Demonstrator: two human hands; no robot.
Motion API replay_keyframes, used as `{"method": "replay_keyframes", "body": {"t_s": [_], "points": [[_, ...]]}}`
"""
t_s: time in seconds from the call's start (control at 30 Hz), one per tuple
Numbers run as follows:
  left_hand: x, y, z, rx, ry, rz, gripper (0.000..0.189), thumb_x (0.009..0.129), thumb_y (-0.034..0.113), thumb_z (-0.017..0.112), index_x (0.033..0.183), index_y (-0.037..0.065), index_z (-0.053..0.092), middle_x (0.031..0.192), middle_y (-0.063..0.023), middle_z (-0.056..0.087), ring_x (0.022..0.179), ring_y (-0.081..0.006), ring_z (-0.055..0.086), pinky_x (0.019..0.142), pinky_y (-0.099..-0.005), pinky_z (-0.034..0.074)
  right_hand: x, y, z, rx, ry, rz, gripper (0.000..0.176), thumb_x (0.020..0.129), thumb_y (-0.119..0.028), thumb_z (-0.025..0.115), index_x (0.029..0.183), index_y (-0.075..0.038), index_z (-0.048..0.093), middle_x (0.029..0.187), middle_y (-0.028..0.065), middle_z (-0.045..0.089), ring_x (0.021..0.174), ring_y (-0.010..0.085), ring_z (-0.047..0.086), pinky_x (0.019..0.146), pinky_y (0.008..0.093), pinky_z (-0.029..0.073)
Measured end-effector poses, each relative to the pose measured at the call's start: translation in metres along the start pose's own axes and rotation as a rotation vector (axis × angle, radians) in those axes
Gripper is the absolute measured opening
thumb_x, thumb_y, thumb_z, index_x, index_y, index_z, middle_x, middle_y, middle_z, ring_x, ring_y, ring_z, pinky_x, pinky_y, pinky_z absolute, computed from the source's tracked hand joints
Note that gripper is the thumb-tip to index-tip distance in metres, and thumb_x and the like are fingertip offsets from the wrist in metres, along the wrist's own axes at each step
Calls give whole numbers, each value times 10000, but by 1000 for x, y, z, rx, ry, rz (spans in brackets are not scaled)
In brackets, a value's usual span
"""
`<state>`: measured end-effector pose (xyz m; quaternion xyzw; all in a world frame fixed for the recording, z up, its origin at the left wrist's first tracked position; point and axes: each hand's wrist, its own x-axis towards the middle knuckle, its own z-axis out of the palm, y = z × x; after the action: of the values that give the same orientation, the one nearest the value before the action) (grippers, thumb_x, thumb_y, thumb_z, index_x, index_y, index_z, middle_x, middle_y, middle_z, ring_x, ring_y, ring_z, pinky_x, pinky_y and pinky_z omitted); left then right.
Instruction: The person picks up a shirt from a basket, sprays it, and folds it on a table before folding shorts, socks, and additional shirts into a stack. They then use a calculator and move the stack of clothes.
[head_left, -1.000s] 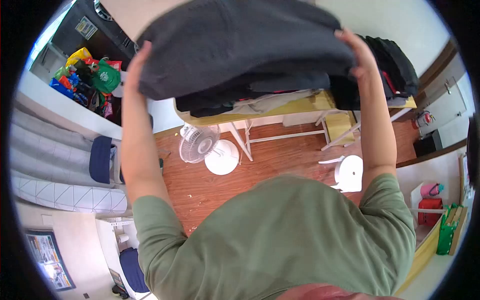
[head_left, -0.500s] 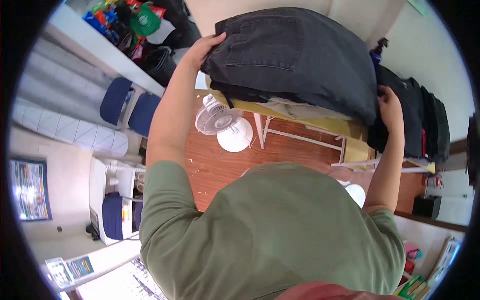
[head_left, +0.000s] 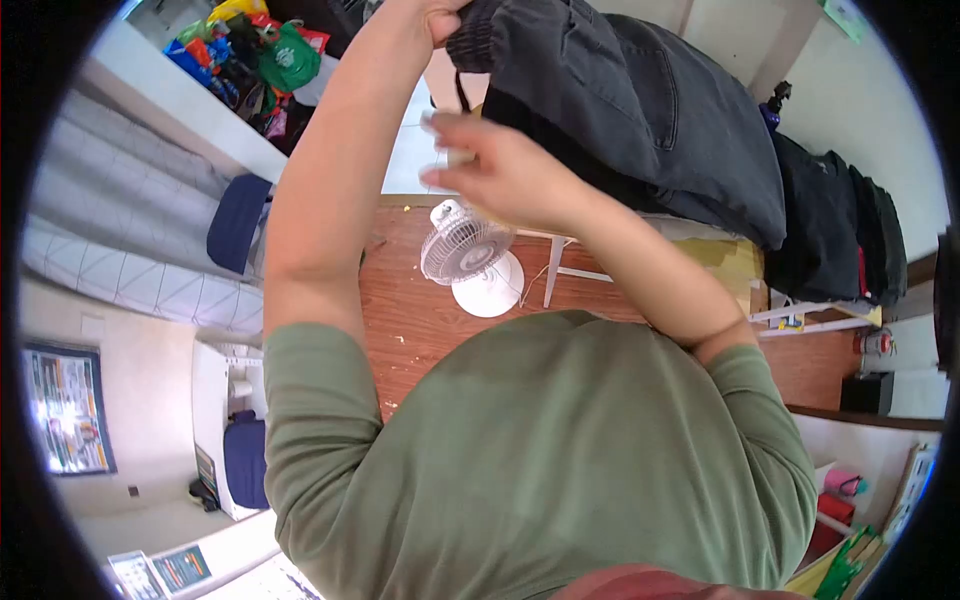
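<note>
Dark grey denim trousers (head_left: 590, 90) lie over a stack on a wooden table (head_left: 725, 262). At the top of the view my left hand (head_left: 447, 22) is closed on the gathered elastic waistband of the trousers. My right hand (head_left: 500, 170) hangs in the air below it, left of the trousers' near edge, with its fingers apart and slightly blurred; nothing shows in it. A dark strap dangles from the waistband. Beside the trousers, on the right, stands a pile of folded black clothes (head_left: 825, 230).
A white fan (head_left: 468, 250) stands on the wooden floor in front of the table. Behind the black pile is a dark pump bottle (head_left: 773, 105). Blue chairs (head_left: 238, 222) are at the left, and colourful bags (head_left: 290, 60) lie at the upper left.
My right hand has let go of the trousers' right side and moved left across the front. My left hand has lifted up and away with the waistband, and the trousers have shifted.
</note>
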<state>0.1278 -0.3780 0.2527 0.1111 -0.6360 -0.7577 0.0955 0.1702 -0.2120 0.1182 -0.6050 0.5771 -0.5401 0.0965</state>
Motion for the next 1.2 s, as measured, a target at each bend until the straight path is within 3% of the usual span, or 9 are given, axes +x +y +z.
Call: {"method": "replay_keyframes", "body": {"t_s": [0.1, 0.2, 0.27, 0.4, 0.5, 0.67, 0.77, 1.07, 1.2], "points": [[-11, 1, 9, -61, -50, 100, 370, 879, -74, 583, 1210, -182, 457, 1087, -318, 614, 904, -319, 690, 714, -419, 621, 31, 14, -6, -313, 210, 424, 547, 934, -418, 616, 1283, 0, 564, 1158, 226, 649, 1070, 317, 621, 904, 349, 486], [-19, -31, -5, -156, -144, 178, 308, 915, 1, 582, 1208, -71, 523, 1112, -212, 645, 921, -265, 687, 787, -399, 603, 8, 29, -13, -408, 325, 261, 509, 944, -431, 592, 1230, -12, 612, 1172, 219, 650, 1051, 351, 631, 892, 365, 490], [5, -100, -58, -237, -257, -17, 651, 903, 150, 687, 1443, -15, 363, 1304, -179, 579, 1055, -258, 662, 938, -380, 549, -20, 9, -15, -417, 198, 348, 441, 942, -390, 614, 1164, -11, 660, 1080, 198, 691, 983, 355, 657, 872, 366, 503], [-1, -182, -78, -324, -217, -63, 495, 940, 115, 610, 1376, -39, 432, 1304, -166, 582, 1164, -259, 600, 1026, -381, 479, -70, -51, -39, -359, 25, 520, 304, 936, -286, 661, 1023, -2, 726, 873, 127, 736, 813, 252, 705, 752, 334, 538], [-6, -143, -69, 294, 191, -56, 811, 881, 163, 713, 1481, -51, 211, 1338, -234, 515, 1169, -308, 580, 1009, -427, 460, -94, -77, -89, -290, 260, 511, 269, 937, -266, 674, 1009, -15, 741, 796, 60, 720, 766, 113, 668, 706, 278, 531], [-39, -105, 23, 1288, 190, 850, 659, 911, 541, 586, 1468, 231, 420, 1520, -209, 333, 1398, -432, 312, 1110, -599, 264, -56, -19, -199, -907, 375, 135, 329, 952, -329, 636, 1191, -112, 700, 1185, 114, 667, 1125, 257, 603, 973, 338, 447], [-18, -132, 44, 1633, -116, 678, 580, 930, 641, 456, 1461, 417, 396, 1605, -84, 224, 1471, -398, 179, 1087, -726, 145, -58, 74, -219, -1244, 298, 638, 671, 795, -855, 406, 1386, -539, 455, 1589, 137, 270, 1442, 467, 226, 1065, 777, 40], [-9, -97, 96, 1725, -161, 567, 674, 907, 708, 421, 1474, 344, 417, 1621, -83, 207, 1485, -389, 160, 1079, -749, 143, -71, 103, -219, -832, 153, 821, 787, 787, -904, 250, 1487, -543, 239, 1622, 170, 130, 1457, 509, 110, 1059, 775, 19], [-14, -137, 145, 1653, -309, 390, 759, 860, 722, 499, 1509, 361, 342, 1643, -41, 126, 1486, -429, 96, 1079, -759, 97, -89, 88, -249, -740, 16, 566, 531, 990, -472, 487, 1496, -353, 379, 1498, 210, 415, 1380, 363, 414, 1110, 428, 329]]}}
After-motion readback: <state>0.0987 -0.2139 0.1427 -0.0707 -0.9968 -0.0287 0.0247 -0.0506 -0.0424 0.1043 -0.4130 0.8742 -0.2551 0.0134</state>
